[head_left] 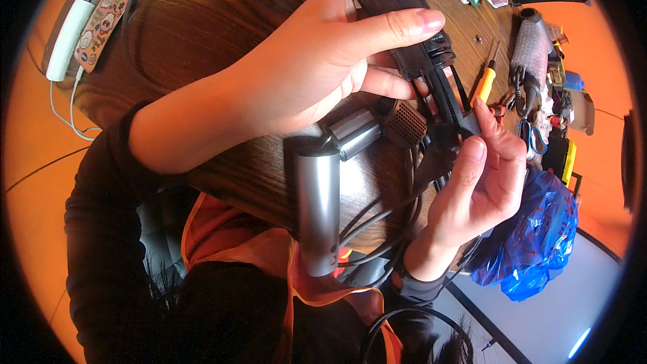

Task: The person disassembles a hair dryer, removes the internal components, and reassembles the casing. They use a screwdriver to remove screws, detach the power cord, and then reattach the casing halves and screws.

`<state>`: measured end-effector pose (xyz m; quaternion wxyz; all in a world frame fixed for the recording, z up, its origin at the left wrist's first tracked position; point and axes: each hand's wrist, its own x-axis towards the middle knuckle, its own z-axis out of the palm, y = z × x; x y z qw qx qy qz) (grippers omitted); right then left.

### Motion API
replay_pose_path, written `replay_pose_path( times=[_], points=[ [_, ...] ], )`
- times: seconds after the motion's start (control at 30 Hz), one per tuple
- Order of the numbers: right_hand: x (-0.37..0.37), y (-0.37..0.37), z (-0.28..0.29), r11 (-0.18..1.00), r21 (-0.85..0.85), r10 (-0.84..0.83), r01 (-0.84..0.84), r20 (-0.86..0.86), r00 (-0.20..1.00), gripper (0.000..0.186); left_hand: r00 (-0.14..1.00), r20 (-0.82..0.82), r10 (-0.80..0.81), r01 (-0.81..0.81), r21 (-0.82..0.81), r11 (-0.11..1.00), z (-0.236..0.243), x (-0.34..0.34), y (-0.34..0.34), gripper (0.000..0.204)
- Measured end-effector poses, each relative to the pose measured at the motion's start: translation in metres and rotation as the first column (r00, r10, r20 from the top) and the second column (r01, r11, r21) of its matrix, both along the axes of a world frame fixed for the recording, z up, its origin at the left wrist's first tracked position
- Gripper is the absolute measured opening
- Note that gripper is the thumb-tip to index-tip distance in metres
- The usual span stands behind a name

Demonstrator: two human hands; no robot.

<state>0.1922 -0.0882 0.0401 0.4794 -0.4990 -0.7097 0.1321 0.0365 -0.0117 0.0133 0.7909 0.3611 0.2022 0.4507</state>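
Observation:
My left hand (313, 61) grips a long black plastic part (404, 34), thumb across its top and fingers bent beneath. The part slants from the top middle down toward my right hand (475, 192). With thumb and index finger, my right hand pinches the dark lower end of the same part. A small coiled or ribbed piece shows on it just past my left thumb. Under my hands lies a grey metallic hair dryer (318, 209), its handle pointing toward me and its perforated end (406, 127) partly behind the black part.
Black cables (377, 219) loop beside the hair dryer. A yellow screwdriver (485, 81), blue-handled scissors (532, 138) and a bubble-wrapped tool (529, 47) lie to the right. Nearer is a blue plastic bag (532, 236). A patterned phone (111, 17) and white power strip (71, 40) are far left.

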Motion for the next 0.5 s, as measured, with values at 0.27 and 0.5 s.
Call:
replay_pose_path(
  times=[0.27,0.5],
  points=[
    [0.002,0.001,-0.007,0.992,-0.077,0.082,-0.101,-0.222,0.972,0.031,1.000,0.027,0.008,-0.009,0.031,0.999,0.001,-0.001,-0.002,0.027],
    [-0.011,0.000,-0.006,0.961,0.267,-0.136,0.077,0.213,0.968,0.052,0.982,0.174,-0.079,0.080,0.001,0.997,0.006,-0.002,-0.005,0.028]
  ],
)
